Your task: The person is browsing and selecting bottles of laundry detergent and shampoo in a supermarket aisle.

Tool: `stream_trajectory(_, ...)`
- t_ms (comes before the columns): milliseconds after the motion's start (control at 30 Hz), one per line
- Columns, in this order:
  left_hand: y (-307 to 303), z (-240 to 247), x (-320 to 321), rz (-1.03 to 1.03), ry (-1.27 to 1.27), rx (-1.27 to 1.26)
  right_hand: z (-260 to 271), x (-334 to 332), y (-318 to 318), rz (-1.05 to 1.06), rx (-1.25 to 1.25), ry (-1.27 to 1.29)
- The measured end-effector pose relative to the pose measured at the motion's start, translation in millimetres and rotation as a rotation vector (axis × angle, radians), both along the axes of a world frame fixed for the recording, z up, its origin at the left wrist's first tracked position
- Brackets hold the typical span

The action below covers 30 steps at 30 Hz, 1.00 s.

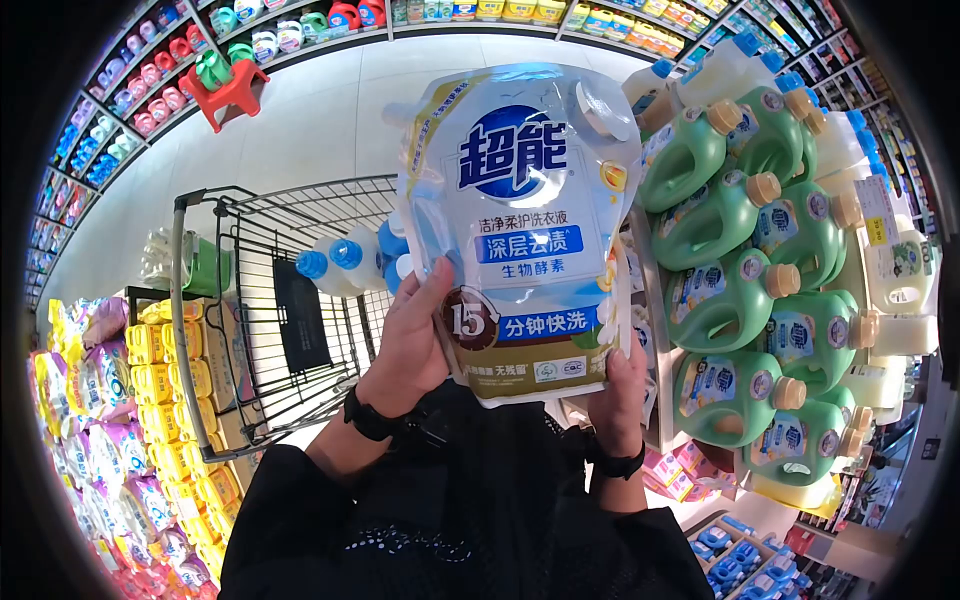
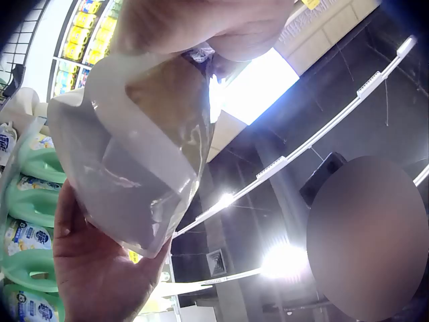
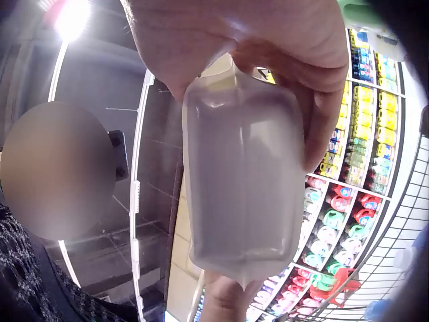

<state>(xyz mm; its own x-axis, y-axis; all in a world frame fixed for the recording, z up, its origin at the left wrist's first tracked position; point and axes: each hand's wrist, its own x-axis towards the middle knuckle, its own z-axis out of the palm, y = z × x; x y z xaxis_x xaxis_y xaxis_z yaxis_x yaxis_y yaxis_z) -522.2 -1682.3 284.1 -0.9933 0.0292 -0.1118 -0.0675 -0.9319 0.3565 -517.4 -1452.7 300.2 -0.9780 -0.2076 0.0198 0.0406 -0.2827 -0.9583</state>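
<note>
A large laundry detergent pouch [image 1: 530,260] is held upright before the chest, its printed front facing the head camera. The left hand [image 1: 412,335] grips its lower left edge, thumb on the front. At the lower right edge the right hand [image 1: 622,400] holds it, fingers mostly hidden behind. The left wrist view shows the pouch's pale underside [image 2: 127,154] with the left hand [image 2: 208,23] at the top and the right hand [image 2: 100,268] below. In the right wrist view the right hand [image 3: 255,40] curls round the pouch's bottom end [image 3: 244,174].
A wire shopping cart [image 1: 300,300] with blue-capped bottles [image 1: 347,255] stands on the left. Green detergent jugs [image 1: 705,220] are stacked close on the right. Yellow packs [image 1: 155,390] line the lower left. A red stool [image 1: 228,95] stands farther back before the shelves.
</note>
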Motion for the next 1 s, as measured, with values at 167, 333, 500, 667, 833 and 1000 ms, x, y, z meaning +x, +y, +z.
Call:
stream_trajectory(167, 0.5, 3.2, -0.8, -0.017, -0.038, 0.011, -3.3, 0.3, 0.7, 0.004, 0.010, -0.012)
stream_trajectory(333, 0.0, 6.1, 0.9, -0.014, -0.031, -0.002, -4.9, 0.1, 0.5, 0.014, 0.016, -0.019)
stream_trajectory(500, -0.8, 5.8, 0.8, -0.015, -0.035, 0.003, -4.5, 1.4, -1.5, 0.011, -0.005, -0.026)
stream_trajectory(667, -1.5, 4.0, 0.3, 0.010, -0.055, -0.024, 0.4, -4.0, -4.3, 0.061, -0.066, -0.096)
stream_trajectory(833, -0.7, 7.6, 2.4, 0.047, -0.088, -0.091, -17.6, -13.9, 0.1, 0.178, -0.355, -0.280)
stream_trajectory(1000, 0.4, 3.0, -0.7, 0.071, -0.106, -0.132, -28.3, -27.0, -0.2, 0.238, -0.185, -0.166)
